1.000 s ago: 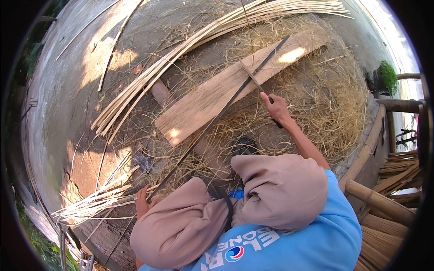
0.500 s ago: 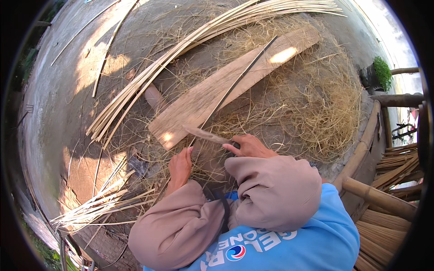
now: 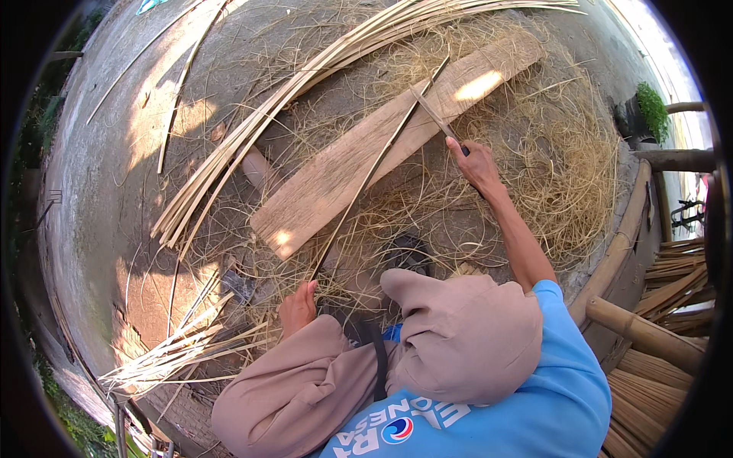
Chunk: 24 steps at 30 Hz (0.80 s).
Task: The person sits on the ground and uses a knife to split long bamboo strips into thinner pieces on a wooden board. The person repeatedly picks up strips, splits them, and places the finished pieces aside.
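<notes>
A long thin bamboo strip, dark on one side, slants across a wooden plank. Its near end runs down to my left hand, whose fingers are closed round it beside my knee. My right hand reaches far forward, over the plank's right edge. In it is a knife with a dark handle and pale blade. The blade's tip lies at the strip's upper part; whether it touches cannot be seen.
A bundle of pale bamboo strips curves along the plank's far left. Curly shavings heap up on the right. Shorter strips lie at the lower left. A bamboo rail and stacked strips stand at the right.
My right hand has moved forward and right with the knife, from near my left hand to the strip's far part. My left hand has drawn slightly back toward me.
</notes>
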Available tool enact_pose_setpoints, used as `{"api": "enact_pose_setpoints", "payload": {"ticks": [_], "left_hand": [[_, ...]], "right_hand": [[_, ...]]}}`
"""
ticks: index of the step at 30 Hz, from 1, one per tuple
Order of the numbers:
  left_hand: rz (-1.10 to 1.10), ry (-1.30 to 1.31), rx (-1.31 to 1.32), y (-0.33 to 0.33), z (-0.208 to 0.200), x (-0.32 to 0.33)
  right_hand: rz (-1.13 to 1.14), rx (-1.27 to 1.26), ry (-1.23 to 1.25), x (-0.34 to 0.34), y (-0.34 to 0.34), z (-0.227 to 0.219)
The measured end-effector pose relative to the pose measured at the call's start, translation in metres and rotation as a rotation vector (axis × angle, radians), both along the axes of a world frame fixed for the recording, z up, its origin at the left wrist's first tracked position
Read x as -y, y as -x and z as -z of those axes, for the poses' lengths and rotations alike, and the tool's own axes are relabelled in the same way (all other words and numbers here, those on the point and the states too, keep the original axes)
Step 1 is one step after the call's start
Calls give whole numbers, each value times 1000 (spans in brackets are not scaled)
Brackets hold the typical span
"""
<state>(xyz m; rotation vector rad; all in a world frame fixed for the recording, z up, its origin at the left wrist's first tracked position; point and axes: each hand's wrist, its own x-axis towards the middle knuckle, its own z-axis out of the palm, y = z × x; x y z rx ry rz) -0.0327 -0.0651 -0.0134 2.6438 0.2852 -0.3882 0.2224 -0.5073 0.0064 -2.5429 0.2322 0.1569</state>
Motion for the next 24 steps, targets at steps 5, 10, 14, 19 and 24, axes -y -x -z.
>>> {"api": "enact_pose_setpoints", "payload": {"ticks": [5, 10, 14, 19, 24], "left_hand": [[-23, 27, -138, 14, -21, -19], [-63, 160, -245, 10, -35, -34], [-104, 310, -259, 8, -34, -34], [68, 435, 239, -50, -14, 31], [-12, 247, 163, -77, 3, 39]], "right_hand": [[-190, -61, 115, 3, -23, -6], [79, 47, 235, 85, -102, 6], [-17, -29, 115, 19, -68, -9], [76, 8, -133, -37, 0, 14], [-43, -72, -306, -100, 91, 30]]}}
